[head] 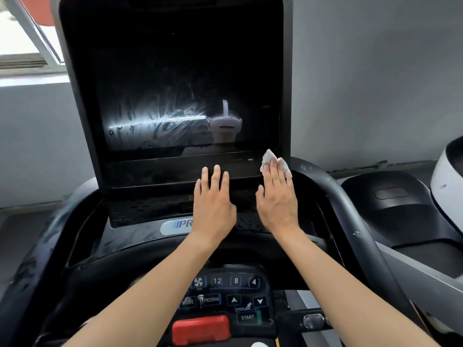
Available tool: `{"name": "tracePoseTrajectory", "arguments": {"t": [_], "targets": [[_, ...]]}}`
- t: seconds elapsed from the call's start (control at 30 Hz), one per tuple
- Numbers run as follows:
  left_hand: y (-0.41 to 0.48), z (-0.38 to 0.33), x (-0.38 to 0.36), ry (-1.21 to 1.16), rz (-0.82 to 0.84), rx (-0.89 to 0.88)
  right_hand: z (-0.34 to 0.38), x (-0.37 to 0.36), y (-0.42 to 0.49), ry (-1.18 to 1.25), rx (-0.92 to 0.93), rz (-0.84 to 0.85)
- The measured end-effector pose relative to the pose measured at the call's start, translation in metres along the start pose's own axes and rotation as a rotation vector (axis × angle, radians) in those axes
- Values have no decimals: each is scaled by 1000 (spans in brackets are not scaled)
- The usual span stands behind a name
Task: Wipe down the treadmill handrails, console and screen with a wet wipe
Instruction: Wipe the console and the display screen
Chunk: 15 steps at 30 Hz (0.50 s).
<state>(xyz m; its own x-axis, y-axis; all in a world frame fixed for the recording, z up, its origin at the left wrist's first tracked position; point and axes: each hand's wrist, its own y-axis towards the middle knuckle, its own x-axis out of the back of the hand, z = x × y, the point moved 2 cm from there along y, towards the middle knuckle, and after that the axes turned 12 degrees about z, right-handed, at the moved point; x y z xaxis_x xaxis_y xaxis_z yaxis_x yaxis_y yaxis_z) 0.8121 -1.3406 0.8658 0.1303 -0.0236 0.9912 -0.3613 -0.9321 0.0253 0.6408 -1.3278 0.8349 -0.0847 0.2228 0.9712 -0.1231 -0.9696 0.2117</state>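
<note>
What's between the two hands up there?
In the head view, only bare black console panel lies between the left hand and the right hand, which presses the wet wipe.

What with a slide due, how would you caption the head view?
Right hand presses a wet wipe on the treadmill screen frame; left hand flat alongside.

The left hand (213,204) and the right hand (278,201) were bare, with long slim fingers and short plain nails. Faint ridges of tendons showed on the back of the right hand. The left forearm (155,284) and the right forearm (345,279) were also bare and slender. In the dark screen (175,71) a reflection showed a white headset (225,123) with a pale strap on top.
</note>
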Motion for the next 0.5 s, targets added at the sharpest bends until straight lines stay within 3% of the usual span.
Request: {"name": "tracePoseTrajectory", "arguments": {"t": [0.3,0.5], "targets": [[15,2,22,113,-4,-24,-1,72,78,-171,15,33],[17,-3,21,112,27,-1,2,66,77,-171,33,56]]}}
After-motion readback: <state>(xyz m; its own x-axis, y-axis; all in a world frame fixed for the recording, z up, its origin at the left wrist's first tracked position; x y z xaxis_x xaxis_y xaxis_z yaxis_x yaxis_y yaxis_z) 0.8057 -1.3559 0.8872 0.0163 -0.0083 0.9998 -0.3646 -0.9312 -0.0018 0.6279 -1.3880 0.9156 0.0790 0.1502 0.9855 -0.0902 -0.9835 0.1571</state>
